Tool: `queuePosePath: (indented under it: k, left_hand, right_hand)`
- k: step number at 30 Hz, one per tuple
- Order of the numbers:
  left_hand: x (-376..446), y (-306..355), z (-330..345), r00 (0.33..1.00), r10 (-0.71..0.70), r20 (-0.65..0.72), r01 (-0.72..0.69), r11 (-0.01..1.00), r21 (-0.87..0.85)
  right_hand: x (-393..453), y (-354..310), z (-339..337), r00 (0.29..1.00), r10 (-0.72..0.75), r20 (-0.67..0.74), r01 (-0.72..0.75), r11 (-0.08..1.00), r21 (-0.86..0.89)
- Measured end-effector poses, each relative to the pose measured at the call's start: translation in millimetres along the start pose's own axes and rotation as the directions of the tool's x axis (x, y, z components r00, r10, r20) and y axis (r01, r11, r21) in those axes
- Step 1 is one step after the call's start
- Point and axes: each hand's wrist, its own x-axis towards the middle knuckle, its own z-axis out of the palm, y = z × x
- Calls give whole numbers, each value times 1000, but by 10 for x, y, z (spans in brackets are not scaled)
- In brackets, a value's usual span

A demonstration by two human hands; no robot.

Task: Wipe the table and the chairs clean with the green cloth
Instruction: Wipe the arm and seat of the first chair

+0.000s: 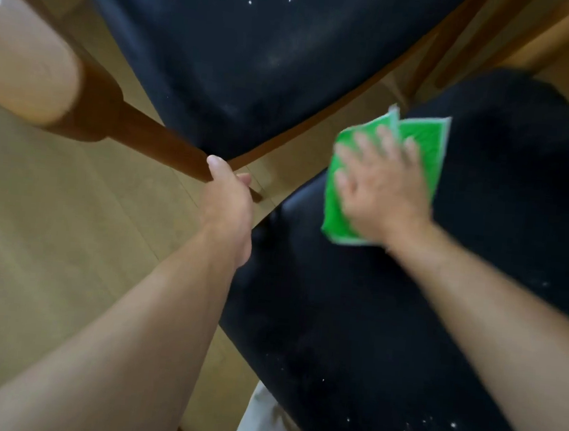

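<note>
My right hand lies flat with fingers spread on the green cloth, pressing it onto the black seat of the near chair. The hand and cloth are blurred. White specks dot that seat at its lower right. My left hand is closed around the brown wooden frame of a second chair at the left. That second chair's black seat fills the top of the view and carries white powder near its far edge.
A pale wooden floor shows at the left and between the two chairs. Wooden chair or table legs stand at the upper right. A pale rounded wooden part is at the far left.
</note>
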Motion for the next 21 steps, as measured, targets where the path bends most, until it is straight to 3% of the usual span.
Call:
queuePosePath:
  k: [4,6,8,11,15,17,21]
  left_hand:
    - [-20,35,12,1000,28,13,-28,999,-40]
    - [-30,59,30,999,37,9,-37,998,-54]
    - [-40,76,47,999,39,10,-38,997,-68]
    - [-60,44,59,996,83,18,-81,995,-61]
    - [-89,-42,56,987,163,5,-163,985,51]
    - [-98,-77,59,977,211,20,-212,970,118]
    - [-133,-131,66,963,261,66,-269,943,198]
  right_hand:
    - [346,579,-165,940,330,-88,-324,943,80]
    - [319,409,-144,894,437,-98,-424,897,127]
    - [168,18,-59,898,429,-98,-414,899,143]
    - [-270,-677,156,980,185,-68,-180,981,70]
    - [-1083,-1156,426,995,-104,8,103,990,95]
    - [-1587,-1171,528,960,-269,80,261,961,92]
    - [-2551,-761,757,792,-537,291,581,809,-90]
